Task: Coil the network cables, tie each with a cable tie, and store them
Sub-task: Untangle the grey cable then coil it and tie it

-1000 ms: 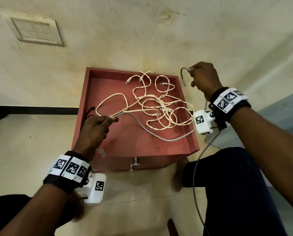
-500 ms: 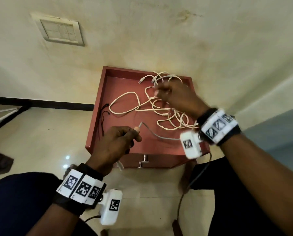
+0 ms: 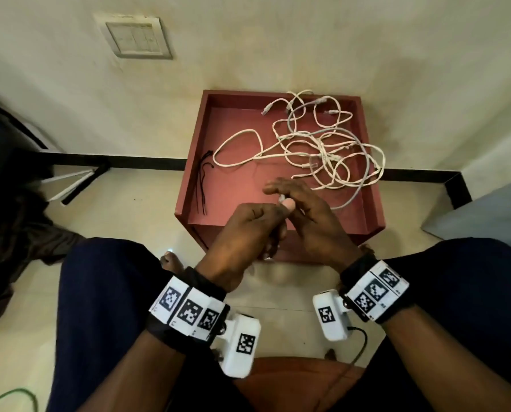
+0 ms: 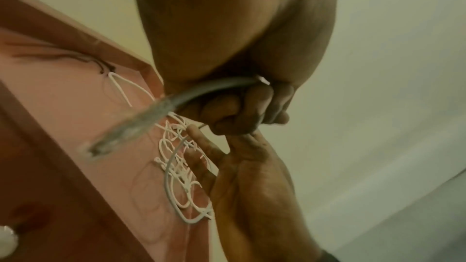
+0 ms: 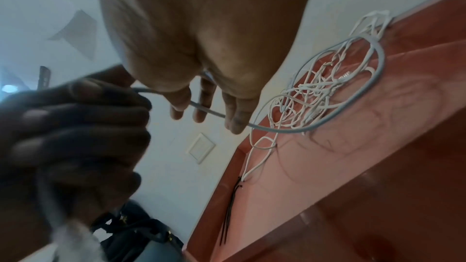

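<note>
Though partly tangled, grey cable (image 3: 355,195) between both hands.

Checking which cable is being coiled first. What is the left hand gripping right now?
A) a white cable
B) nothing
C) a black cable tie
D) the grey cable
D: the left hand has its fingers curled round the grey cable, which runs on to the tangle in the red tray.

Light: soft, even indoor | Head: sharp, edges bowed (wide-angle) | Wrists: motion-blurred, near parts unfocused
</note>
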